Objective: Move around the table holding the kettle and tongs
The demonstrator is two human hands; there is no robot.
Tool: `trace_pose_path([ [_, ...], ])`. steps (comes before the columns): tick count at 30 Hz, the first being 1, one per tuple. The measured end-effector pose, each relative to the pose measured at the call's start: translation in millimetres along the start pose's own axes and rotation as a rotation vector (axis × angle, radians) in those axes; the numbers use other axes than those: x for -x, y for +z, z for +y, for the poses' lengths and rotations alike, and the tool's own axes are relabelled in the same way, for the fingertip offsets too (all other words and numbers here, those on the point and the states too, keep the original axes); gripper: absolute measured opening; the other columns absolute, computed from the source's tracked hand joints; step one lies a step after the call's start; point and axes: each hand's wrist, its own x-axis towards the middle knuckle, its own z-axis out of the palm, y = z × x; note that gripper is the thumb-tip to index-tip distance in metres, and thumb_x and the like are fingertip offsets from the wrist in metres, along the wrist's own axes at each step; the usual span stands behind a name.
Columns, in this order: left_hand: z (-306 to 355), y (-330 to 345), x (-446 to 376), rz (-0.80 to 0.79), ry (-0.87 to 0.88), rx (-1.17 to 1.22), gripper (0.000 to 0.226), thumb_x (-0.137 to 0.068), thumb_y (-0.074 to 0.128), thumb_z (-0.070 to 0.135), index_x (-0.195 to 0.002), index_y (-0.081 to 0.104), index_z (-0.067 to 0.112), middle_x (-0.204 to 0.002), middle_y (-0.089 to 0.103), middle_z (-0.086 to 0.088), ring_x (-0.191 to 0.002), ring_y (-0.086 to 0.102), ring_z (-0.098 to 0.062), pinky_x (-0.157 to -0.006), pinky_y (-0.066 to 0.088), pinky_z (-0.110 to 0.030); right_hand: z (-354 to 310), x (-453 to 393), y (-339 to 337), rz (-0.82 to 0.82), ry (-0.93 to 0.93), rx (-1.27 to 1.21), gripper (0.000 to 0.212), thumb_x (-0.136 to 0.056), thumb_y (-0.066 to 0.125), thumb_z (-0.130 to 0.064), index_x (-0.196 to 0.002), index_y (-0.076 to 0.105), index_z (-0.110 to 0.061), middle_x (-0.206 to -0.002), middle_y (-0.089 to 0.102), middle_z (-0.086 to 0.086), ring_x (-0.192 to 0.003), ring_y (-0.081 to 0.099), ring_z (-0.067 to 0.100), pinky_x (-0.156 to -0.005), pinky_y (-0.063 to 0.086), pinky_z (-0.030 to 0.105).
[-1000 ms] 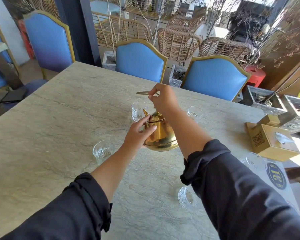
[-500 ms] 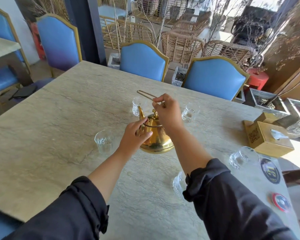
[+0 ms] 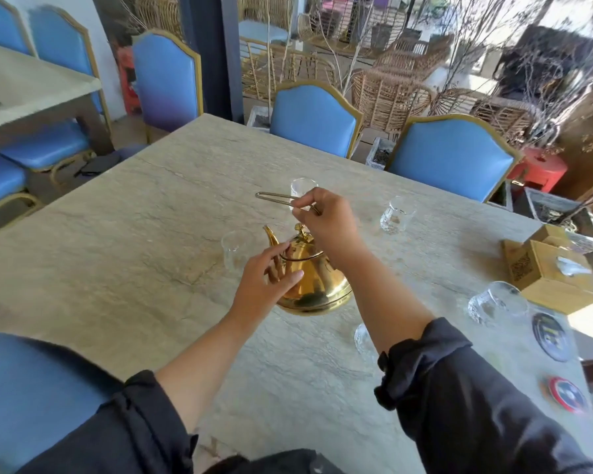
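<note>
My right hand [image 3: 326,222] pinched the thin wire handle [image 3: 274,197] of the gold teapot [image 3: 314,278], which sat on the tabletop [image 3: 117,254] directly below that hand. My left hand [image 3: 266,285] lay against the pot's near side, fingers relaxed and loosely spread, touching its neck. One small glass [image 3: 235,249] stood just beyond my left hand, another [image 3: 396,213] off to the right of my right hand.

Blue chairs [image 3: 315,121], wooden box [image 3: 548,275], coasters [image 3: 550,336].
</note>
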Motion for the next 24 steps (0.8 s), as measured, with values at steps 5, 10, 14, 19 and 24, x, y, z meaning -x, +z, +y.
trace_pose_path([
  [5,-6.8,-12.8,13.1,-0.002,-0.038,0.025,0.048,-0.08,0.073,0.047,-0.12,0.048,0.058,-0.139,0.043,0.009,-0.124,0.047,-0.011,-0.099,0.042,-0.03,-17.4,3.9,15.2,-0.065,-0.018,0.046,0.006,-0.086,0.065,-0.01,-0.09,0.069,-0.008,-0.061,0.051,-0.013,-0.045,0.044,0.0,-0.044,0.035,0.004],
  [10,-8.2,-20.4,21.4,0.004,-0.058,0.086,0.046,-0.072,0.071,0.053,-0.112,0.05,0.062,-0.136,0.051,0.005,-0.122,0.054,-0.014,-0.102,0.048,-0.042,-29.3,4.3,31.9,-0.108,-0.007,0.142,0.005,-0.085,0.067,-0.011,-0.088,0.07,-0.011,-0.063,0.051,-0.013,-0.055,0.045,0.002,-0.053,0.036,0.017],
  [14,-9.6,-26.9,26.0,-0.016,-0.092,0.136,0.043,-0.072,0.073,0.053,-0.107,0.052,0.067,-0.132,0.054,0.01,-0.118,0.059,-0.018,-0.099,0.051,-0.048,-36.1,5.9,41.0,-0.127,-0.015,0.201,0.008,-0.086,0.066,-0.011,-0.092,0.07,-0.008,-0.067,0.049,-0.019,-0.059,0.043,-0.003,-0.052,0.031,0.014],
  [19,-8.8,-31.6,28.6,-0.032,-0.111,0.17,0.042,-0.078,0.073,0.047,-0.11,0.051,0.063,-0.121,0.054,0.021,-0.115,0.059,-0.015,-0.097,0.051,-0.046,-39.4,6.8,47.7,-0.11,-0.006,0.236,0.006,-0.084,0.067,-0.012,-0.09,0.07,-0.012,-0.082,0.06,-0.008,-0.073,0.054,0.01,-0.065,0.046,0.026],
  [24,-6.4,-36.4,30.8,-0.047,-0.137,0.232,0.048,-0.084,0.072,0.037,-0.126,0.051,0.047,-0.115,0.053,0.024,-0.108,0.057,-0.005,-0.08,0.054,-0.03,-42.8,7.1,51.7,-0.098,-0.004,0.246,0.005,-0.083,0.067,-0.01,-0.087,0.07,-0.012,-0.083,0.06,-0.007,-0.081,0.055,0.014,-0.078,0.054,0.038],
])
